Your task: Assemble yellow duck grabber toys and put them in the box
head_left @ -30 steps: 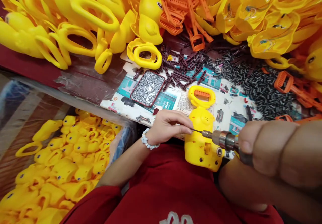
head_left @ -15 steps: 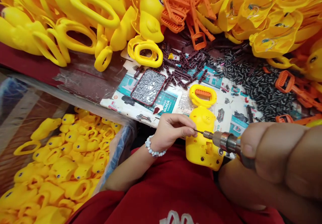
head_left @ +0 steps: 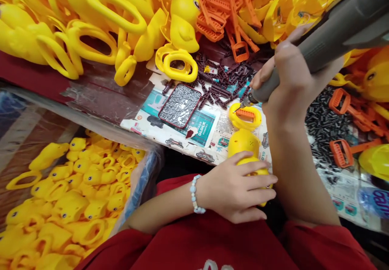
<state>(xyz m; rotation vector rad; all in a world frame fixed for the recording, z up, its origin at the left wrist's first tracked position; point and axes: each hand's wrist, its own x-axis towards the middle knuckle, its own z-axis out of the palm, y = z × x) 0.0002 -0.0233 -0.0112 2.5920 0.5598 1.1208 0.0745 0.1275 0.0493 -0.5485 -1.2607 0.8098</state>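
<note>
A yellow plastic toy duck (head_left: 243,140) lies at the table's front edge against my red shirt, its ring handle (head_left: 254,119) pointing away from me. My left hand (head_left: 240,187) is draped over its body, fingers curved across and holding it; the lower part is mostly covered. Above the handle, my right hand (head_left: 291,75) grips a grey electric screwdriver (head_left: 322,43), tilted down to the left. Its thin bit ends at the handle's left side; whether it touches a screw there I cannot make out. An orange slotted piece (head_left: 245,115) shows inside the ring.
Left of the handle sits a tray of small screws (head_left: 180,105). Dark plastic pins (head_left: 220,86) and black cylinders (head_left: 325,128) are heaped behind and right. Duck shells (head_left: 184,19) and orange handles (head_left: 217,7) pile up behind. A lined bin of yellow parts (head_left: 154,169) stands lower left.
My left hand has gone from pinching at the screwdriver bit to lying over the duck's body. The screwdriver has swung up and away, its bit now at the ring handle.
</note>
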